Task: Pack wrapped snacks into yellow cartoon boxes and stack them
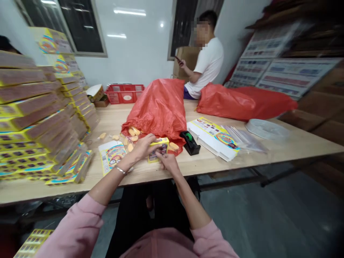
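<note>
A small yellow printed box [163,144] stands at the table's front edge between my hands. My left hand [143,147] grips its left side and top, fingers closed round it. From the right, my right hand [168,162] presses its fingers to the lower front of the same box; the fingertips are partly hidden. Flat beside my left forearm lies a yellow and white printed carton [111,154]. Several small wrapped orange-yellow pieces [133,132] are scattered behind my hands, at the mouth of a red woven sack [161,104].
A black tape dispenser [190,143] sits right of the box, beside flattened cartons [212,136] and clear plastic bags [245,139]. Tall stacks of boxes [29,118] fill the left. Behind are a red crate [125,94], another red sack [242,102] and a seated person [211,57] holding a phone.
</note>
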`<state>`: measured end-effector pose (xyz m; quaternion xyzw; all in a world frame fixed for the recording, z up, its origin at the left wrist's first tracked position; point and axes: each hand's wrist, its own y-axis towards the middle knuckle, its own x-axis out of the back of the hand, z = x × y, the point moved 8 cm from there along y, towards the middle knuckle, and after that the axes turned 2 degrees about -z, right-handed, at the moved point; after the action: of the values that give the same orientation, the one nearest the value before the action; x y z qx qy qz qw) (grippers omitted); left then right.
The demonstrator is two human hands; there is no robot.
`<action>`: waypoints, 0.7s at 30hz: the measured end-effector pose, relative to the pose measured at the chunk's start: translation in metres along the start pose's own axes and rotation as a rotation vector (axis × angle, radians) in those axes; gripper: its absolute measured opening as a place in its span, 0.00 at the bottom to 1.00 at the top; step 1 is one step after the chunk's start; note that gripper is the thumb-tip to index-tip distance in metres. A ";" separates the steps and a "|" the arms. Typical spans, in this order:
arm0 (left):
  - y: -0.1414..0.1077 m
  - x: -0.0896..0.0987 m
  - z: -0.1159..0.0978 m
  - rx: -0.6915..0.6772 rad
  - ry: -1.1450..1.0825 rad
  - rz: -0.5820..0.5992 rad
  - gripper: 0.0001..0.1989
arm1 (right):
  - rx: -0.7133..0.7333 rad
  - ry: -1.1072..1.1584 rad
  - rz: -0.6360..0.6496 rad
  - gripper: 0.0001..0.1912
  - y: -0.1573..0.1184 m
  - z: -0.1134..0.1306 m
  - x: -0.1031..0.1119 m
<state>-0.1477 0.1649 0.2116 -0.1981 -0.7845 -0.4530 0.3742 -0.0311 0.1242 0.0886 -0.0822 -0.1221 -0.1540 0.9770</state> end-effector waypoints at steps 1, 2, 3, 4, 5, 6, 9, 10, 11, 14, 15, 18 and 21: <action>0.002 -0.001 -0.002 0.040 0.037 0.029 0.11 | 0.010 -0.074 0.004 0.26 -0.003 -0.006 -0.001; 0.002 0.000 -0.005 0.085 0.074 0.055 0.11 | 0.029 -0.108 0.008 0.25 -0.006 -0.010 -0.001; 0.002 0.000 -0.010 0.109 0.110 0.098 0.11 | 0.053 -0.120 0.017 0.24 -0.010 -0.012 -0.001; 0.001 0.002 -0.017 0.110 0.147 0.149 0.11 | 0.081 -0.124 0.021 0.22 -0.014 -0.012 0.001; -0.002 0.005 -0.025 0.098 0.184 0.192 0.10 | 0.109 -0.107 0.025 0.19 -0.017 -0.011 0.003; -0.006 0.010 -0.033 0.071 0.214 0.218 0.08 | 0.121 -0.091 0.047 0.18 -0.021 -0.010 0.004; -0.022 0.041 -0.044 0.041 0.278 0.118 0.08 | 0.169 -0.030 0.147 0.21 -0.030 -0.004 0.008; -0.028 0.055 -0.040 0.062 0.297 0.060 0.08 | 0.180 -0.019 0.167 0.22 -0.033 -0.002 0.011; -0.035 0.069 -0.031 0.101 0.320 0.007 0.09 | 0.187 -0.008 0.179 0.23 -0.036 -0.001 0.013; -0.054 0.107 0.019 0.310 0.417 -0.098 0.10 | 0.190 0.013 0.189 0.24 -0.041 0.002 0.013; -0.060 0.119 0.041 0.411 0.457 -0.124 0.09 | 0.195 0.013 0.191 0.24 -0.042 0.003 0.011; -0.074 0.150 0.099 0.611 0.536 -0.223 0.07 | 0.293 -0.037 0.209 0.23 -0.038 0.017 -0.008; -0.084 0.165 0.146 0.742 0.566 -0.305 0.07 | 0.531 -0.160 0.223 0.16 -0.025 0.048 -0.039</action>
<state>-0.3675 0.2431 0.2454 0.1967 -0.7805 -0.2285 0.5476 -0.0858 0.1213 0.1272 0.1514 -0.2250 -0.0012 0.9625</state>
